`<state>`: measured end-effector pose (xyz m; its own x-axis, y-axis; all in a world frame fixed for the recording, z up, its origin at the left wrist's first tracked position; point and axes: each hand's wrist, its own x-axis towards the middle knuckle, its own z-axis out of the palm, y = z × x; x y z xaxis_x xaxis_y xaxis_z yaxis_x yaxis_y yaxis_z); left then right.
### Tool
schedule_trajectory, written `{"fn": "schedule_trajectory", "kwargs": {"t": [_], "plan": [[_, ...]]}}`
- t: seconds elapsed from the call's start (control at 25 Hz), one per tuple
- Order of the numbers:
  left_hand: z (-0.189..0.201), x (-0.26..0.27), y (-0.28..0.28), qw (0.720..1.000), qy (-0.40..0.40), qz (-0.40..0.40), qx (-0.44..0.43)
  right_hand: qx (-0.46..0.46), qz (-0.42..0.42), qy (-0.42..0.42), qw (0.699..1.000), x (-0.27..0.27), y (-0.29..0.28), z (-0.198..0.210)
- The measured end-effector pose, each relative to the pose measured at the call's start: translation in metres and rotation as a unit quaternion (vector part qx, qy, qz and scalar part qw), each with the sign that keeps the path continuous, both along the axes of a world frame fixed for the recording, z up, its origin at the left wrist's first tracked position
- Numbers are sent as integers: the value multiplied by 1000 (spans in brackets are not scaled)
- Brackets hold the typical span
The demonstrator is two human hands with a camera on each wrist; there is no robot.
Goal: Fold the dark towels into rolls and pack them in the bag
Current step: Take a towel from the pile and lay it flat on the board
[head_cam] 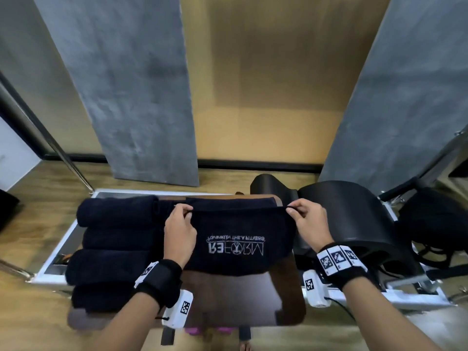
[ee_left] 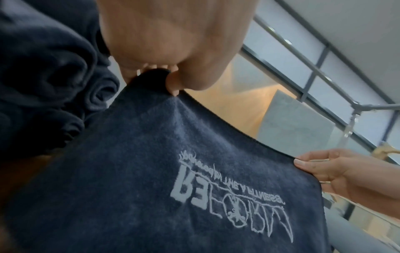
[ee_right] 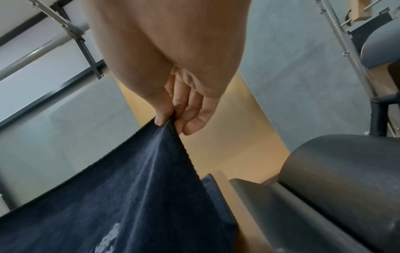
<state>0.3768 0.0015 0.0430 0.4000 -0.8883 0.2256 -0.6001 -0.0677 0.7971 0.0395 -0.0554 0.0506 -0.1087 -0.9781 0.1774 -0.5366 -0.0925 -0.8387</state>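
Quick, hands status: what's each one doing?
Left hand: pinching the logo towel's far left corner.
Right hand: pinching its far right corner.

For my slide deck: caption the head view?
Both hands, left hand and right hand, pinch a logo towel beside rolled towels.

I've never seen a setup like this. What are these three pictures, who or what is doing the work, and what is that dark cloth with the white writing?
No machine works here: a person does, wearing one camera on the head and one on each wrist. The wide picture is the head view, looking down at both hands. The other two look along each wrist toward the fingers.

The left hand and the right hand each pinch a top corner of a dark towel, holding it spread out over a brown padded surface. Its white stitched logo appears upside down to the head camera.

Beside the left hand lie rolled towels, already finished. At the far right sits a black bag; the straps with square patterns belong to the wrist cameras.
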Motion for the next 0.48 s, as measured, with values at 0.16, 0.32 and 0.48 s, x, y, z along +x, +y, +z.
{"fn": "schedule_trajectory", "kwargs": {"t": [0.16, 0.32, 0.48], "plan": [[-15, 1, -63, 992, 49, 102, 48, 41, 0, 52, 998, 11, -73, -12], [-38, 3, -108, 985, 27, 137, 99, 110, 15, 123, 986, 21, -121, -43], [-62, 11, -128, 976, 3, 125, 178, 139, 35, 143, 979, 25, -140, -71]]}}
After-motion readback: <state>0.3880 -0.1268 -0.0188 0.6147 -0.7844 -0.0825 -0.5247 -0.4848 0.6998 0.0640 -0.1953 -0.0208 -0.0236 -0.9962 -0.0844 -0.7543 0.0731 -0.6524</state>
